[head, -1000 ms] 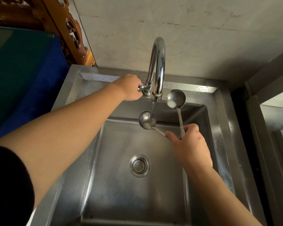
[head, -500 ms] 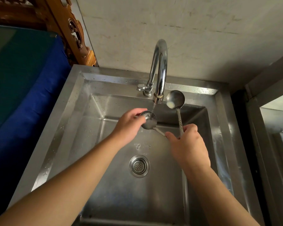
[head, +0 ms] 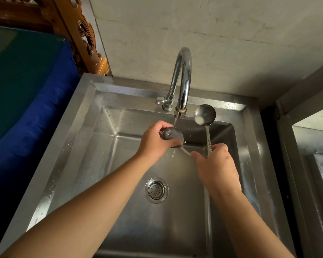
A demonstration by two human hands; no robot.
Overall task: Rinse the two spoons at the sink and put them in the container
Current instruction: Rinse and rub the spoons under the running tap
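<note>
Two round-bowled stainless steel spoons are being held fanned apart over the square stainless steel sink (head: 86, 116), their handles both gripped in the right hand (head: 217, 169), which is closed around them near the right of the basin. The left spoon (head: 172, 135) is lying under the thin stream of water (head: 174, 123) falling from the curved chrome tap (head: 183, 79), and the left hand (head: 154, 140) is cupping its bowl, fingers curled over the far edge and thumb below, seemingly rubbing it clean. The right spoon (head: 205, 114) is standing upright just right of the spout, out of the water, with a pale whitish smear sitting low in its bowl. The round perforated drain (head: 156, 190) is lying near the middle of the basin, below both hands. No container is showing anywhere in view, so the putting-away step looks some way off. To do this rinse well, the left thumb and fingers should probably be working across both faces of the wet bowl while the right hand is slowly rolling the handle, so the weak stream is reaching every part. After that, the judgement is that the soiled right spoon needs shifting left under the spout, since its residue looks stuck and will likely need rubbing. Keeping the grip on the wet handles firm should stop either spoon slipping into the basin.
</note>
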